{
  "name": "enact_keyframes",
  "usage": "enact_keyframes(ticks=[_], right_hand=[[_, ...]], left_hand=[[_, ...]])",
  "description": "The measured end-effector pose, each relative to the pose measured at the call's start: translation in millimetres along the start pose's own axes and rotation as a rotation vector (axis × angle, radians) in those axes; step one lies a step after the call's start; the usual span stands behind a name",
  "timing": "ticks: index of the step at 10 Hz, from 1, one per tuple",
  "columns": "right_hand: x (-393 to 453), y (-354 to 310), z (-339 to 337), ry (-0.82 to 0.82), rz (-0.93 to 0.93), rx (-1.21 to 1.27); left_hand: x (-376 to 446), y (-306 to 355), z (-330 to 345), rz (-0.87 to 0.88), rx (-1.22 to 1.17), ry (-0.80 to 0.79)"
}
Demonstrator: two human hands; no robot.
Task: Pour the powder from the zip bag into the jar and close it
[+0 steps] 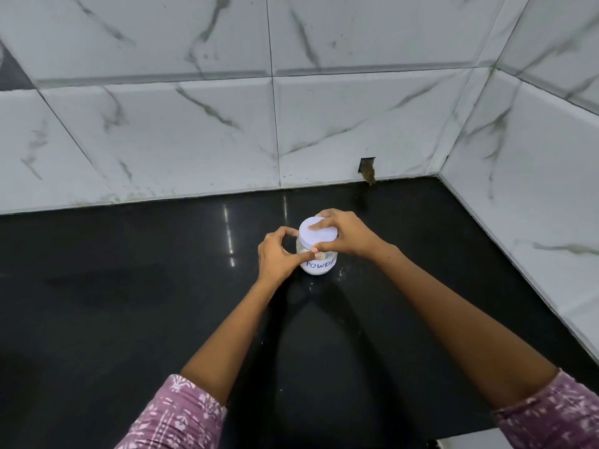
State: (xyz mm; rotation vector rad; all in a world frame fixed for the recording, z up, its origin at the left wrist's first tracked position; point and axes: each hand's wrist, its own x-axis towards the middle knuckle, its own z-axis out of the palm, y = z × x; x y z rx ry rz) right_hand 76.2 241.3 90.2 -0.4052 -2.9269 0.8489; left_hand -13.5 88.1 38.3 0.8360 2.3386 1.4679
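A small clear jar (316, 259) marked "POWDER" in blue handwriting is stood upright on a glossy black countertop (129, 286), directly between the two hands. White powder (315, 269) is seen through the wall of the jar in its lower part, so the pouring is judged to be done; the zip bag is not found anywhere in view.

The jar body is clasped by the left hand (278, 257), curled round its near-left side, with the thumb laid across the front just above the label and the fingers wrapped towards the back. The grip is judged to be there to keep the light jar from turning or sliding on the slick stone while the top is worked.

The white lid (319, 235) is covered from above and from the right by the right hand (345, 233), half closed over it, the fingertips spread round the rim and the thumb pressed at the near edge. Such a hold around the rim is suited to twisting, so the step in hand is judged to be the screwing down of the lid. The lid appears to be seated level on the mouth, though whether it is fully tightened cannot be told.

A few pale specks (340, 272) are scattered on the countertop just right of the jar base, beneath the right wrist; they are taken to be spilled powder
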Motion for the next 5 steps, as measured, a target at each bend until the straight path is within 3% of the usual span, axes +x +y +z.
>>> enact_keyframes(ticks=[3, 5], right_hand=[[-3.3, -0.8, 0.0, 0.006, 0.004, 0.035], [-12.7, -2.2, 21.3, 0.029, 0.013, -0.118]], left_hand=[[3.6, 2.6, 0.0, 0.002, 0.084, -0.002], [-7.6, 1.1, -10.6, 0.239, 0.418, -0.09]])
